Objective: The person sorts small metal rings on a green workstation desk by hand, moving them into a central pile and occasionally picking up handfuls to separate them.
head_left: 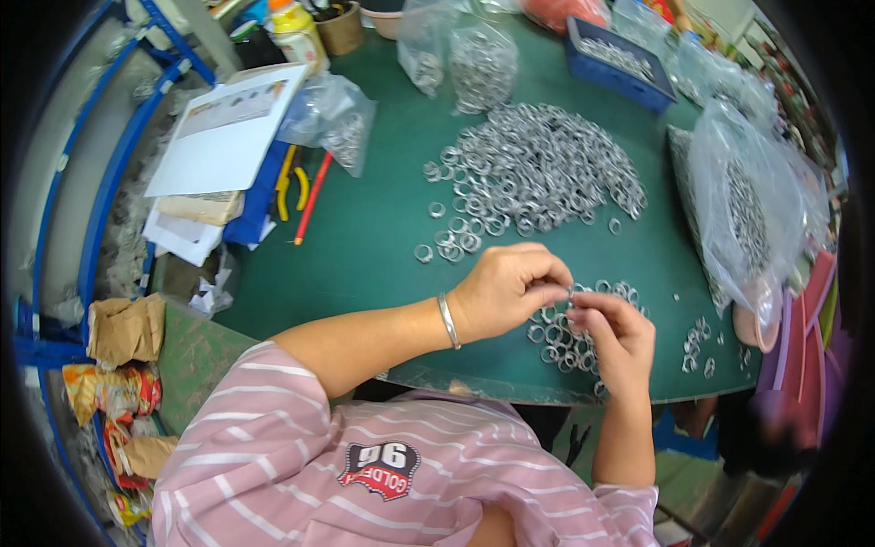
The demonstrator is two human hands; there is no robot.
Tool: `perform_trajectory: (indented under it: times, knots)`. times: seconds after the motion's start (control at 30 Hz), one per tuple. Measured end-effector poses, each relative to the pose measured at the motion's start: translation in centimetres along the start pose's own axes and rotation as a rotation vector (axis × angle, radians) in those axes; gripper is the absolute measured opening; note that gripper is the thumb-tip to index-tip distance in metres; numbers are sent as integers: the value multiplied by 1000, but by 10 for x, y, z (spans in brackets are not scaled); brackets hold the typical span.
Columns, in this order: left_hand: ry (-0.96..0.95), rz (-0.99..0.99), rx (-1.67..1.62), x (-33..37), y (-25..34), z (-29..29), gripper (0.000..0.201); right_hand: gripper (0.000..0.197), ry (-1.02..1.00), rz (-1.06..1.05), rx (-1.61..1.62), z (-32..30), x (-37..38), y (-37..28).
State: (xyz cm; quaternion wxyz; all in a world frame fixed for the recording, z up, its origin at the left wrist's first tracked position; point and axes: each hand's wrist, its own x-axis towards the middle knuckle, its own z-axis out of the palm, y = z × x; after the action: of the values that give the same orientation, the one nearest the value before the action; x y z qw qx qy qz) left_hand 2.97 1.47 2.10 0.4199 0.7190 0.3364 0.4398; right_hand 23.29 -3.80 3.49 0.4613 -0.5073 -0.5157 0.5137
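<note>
While both hands meet above the green tabletop [365, 237], left hand [501, 292] and right hand [620, 333] fingers pinch one small metal ring [570, 294] over a ring pile [561, 337].

Ring heap [538, 164] behind both hands [556, 310]

Your small silver metal ring [570, 294] sits pinched between the fingertips of both hands, just above the small heap of rings [565, 337] lying flat and overlapping (some stacked) by the green table's [365, 246] near edge, right of centre.
</note>
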Motion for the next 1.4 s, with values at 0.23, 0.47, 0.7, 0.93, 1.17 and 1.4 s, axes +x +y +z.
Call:
perform_trajectory:
  times: [0.23, 0.47, 0.7, 0.93, 1.17, 1.4]
  knots:
    - [648, -14, 588, 38, 4, -181, 9, 9, 158, -162, -195, -48, -25, 13]
    - [370, -162, 1357, 39, -21, -281, 18, 22, 280, -158, -259, -85, -48, 32]
    - [-441, 225, 610, -9, -2, -62, 102, 138, -170, -340, -1008, -96, -48, 35]
    - [-609, 304, 560, 11, -37, 57, 147, 141, -232, -342, -1117, -94, -15, 42]
    - [-414, 322, 324, 52, -58, 89, 99, 112, -97, -456, -910, -69, 12, 55]
    - [-20, -81, 33, 65, -43, 128, 44, 58, 293, -407, -659, -44, 30, 73]
